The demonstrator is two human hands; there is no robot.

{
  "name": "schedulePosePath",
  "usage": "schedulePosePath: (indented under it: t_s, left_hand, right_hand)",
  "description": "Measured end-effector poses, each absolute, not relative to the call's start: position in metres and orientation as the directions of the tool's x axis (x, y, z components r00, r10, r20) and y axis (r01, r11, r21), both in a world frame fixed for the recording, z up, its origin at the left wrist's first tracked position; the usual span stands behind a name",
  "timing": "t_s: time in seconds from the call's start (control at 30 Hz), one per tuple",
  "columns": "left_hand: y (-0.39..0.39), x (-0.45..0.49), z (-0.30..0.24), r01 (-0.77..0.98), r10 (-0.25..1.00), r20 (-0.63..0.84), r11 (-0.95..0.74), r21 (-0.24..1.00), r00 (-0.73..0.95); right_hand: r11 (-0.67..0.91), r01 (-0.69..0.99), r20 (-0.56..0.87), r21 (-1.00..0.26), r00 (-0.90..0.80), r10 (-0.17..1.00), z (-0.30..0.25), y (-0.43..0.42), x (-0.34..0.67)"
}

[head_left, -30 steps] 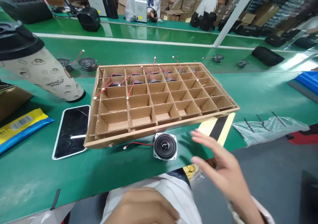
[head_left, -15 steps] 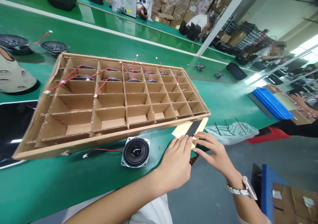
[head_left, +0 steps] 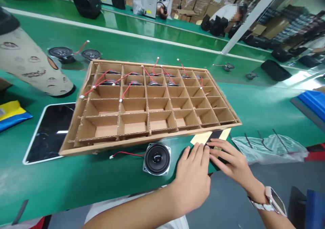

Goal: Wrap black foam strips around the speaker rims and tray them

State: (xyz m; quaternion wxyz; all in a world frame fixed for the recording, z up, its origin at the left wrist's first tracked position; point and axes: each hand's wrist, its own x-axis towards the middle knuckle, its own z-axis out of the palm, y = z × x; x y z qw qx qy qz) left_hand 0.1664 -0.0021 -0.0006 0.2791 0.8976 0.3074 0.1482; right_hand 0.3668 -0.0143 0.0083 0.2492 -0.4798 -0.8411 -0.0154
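Pale yellow backing sheet with a black strip [head_left: 200, 138] lies at the near edge of our green tabletop [head_left: 254, 100], in a workshop stacked with cartons. From the left we count one black phone [head_left: 49, 132], one brown cardboard divider tray [head_left: 152, 139] and one square-framed black speaker [head_left: 156, 159]. Our left hand [head_left: 193, 178] and right hand [head_left: 232, 161] lie flat and open, fingertips pressing the sheet, gripping nothing.

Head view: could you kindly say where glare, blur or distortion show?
Head view: glare on the glossy green table top at far right, a streak on the black phone screen; edges lens-stretched; left hand and right hand sharp.
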Motion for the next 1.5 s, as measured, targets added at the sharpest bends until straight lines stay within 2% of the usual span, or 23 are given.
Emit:
schedulePosePath:
  t_s: [0.23,0.43,0.87,1.1,1.5]
  left_hand:
    - [-0.002,0.162,-0.005,0.455,0.634,0.185,-0.699,0.551,0.751]
    - [-0.002,0.162,-0.005,0.451,0.623,0.172,-0.704,0.548,0.763]
    - [-0.004,0.164,-0.011,0.467,0.626,0.256,-0.744,0.478,0.736]
    - [-0.004,0.164,-0.011,0.459,0.627,0.254,-0.738,0.494,0.736]
    - [0.0,0.16,-0.011,0.422,0.631,0.175,-0.674,0.606,0.756]
  right_hand:
    - [0.559,0.808,0.467,-0.187,-0.427,0.774,0.006,-0.015,0.367]
    - [0.544,0.821,0.451,-0.172,-0.426,0.785,0.003,-0.019,0.367]
    - [0.525,0.85,0.45,-0.05,-0.45,0.771,0.001,-0.027,0.363]
    - [0.526,0.849,0.435,-0.047,-0.456,0.776,0.004,-0.025,0.363]
    - [0.488,0.872,0.415,-0.041,-0.429,0.802,0.005,-0.02,0.365]
